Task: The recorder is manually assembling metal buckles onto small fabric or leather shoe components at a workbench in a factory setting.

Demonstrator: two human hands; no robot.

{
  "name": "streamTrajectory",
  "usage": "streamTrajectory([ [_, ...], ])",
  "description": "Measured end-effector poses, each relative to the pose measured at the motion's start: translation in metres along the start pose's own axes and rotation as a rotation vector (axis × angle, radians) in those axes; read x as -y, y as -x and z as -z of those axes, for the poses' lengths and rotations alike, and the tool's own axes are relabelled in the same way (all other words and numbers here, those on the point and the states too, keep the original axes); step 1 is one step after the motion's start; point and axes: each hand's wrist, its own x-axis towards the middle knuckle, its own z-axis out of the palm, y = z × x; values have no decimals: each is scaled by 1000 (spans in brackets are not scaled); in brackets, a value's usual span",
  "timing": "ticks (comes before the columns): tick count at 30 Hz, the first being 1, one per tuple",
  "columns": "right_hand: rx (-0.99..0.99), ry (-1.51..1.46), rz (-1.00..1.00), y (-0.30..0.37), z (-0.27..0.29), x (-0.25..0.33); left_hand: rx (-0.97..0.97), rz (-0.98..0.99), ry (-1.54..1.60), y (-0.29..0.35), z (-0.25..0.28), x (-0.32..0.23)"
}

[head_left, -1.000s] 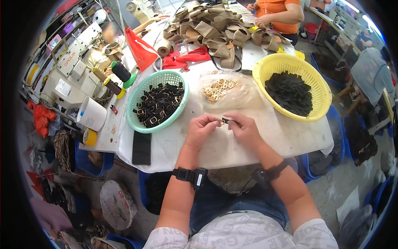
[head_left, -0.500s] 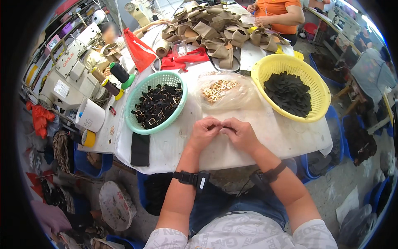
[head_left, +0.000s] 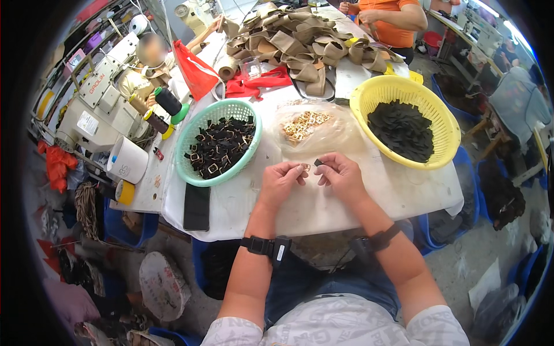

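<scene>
Between the thumb and fingers of my left hand [head_left: 281,183] is a small gold buckle [head_left: 305,167]. My right hand [head_left: 341,176], a short gap away, pinches a small black strap piece [head_left: 318,162]. Both hands are over the near middle of the white table. Just beyond them lies a clear plastic bag [head_left: 340,134] with many gold buckles [head_left: 306,124] in it. The green basket [head_left: 180,154] on the left holds black straps fitted with buckles [head_left: 222,147]. Plain black strap pieces [head_left: 401,131] fill the yellow basket [head_left: 447,124] on the right.
A black phone [head_left: 196,206] lies by the table's front left edge. Thread spools [head_left: 167,101] and a sewing machine [head_left: 86,124] stand at left. Tan fabric pieces [head_left: 288,43] are heaped at the back. One person in orange [head_left: 392,26] stands behind; another sits at back left.
My hands, earlier together at the fingertips, have drawn slightly apart, and the buckle and black strap piece now show. The person at back left has shifted.
</scene>
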Motion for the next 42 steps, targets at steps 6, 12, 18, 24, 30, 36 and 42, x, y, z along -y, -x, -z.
streamTrajectory([
  [6,33,-17,-43,-2,2,3,1,30,51,-2,4,1],
  [12,66,30,-8,-4,0,-2,37,11,104,-4,6,6],
  [18,39,35,33,-7,4,-10,59,6,117,-4,7,7],
  [24,-33,112,90,-1,-3,-1,63,7,-12,-3,2,6],
  [30,41,248,111,-1,-4,-14,81,-34,-37,-2,-2,3],
  [36,-62,209,154,-2,-5,-17,29,-150,-110,-4,-2,8],
  [42,4,372,173,-2,-1,-17,122,-112,-146,-1,-1,4],
])
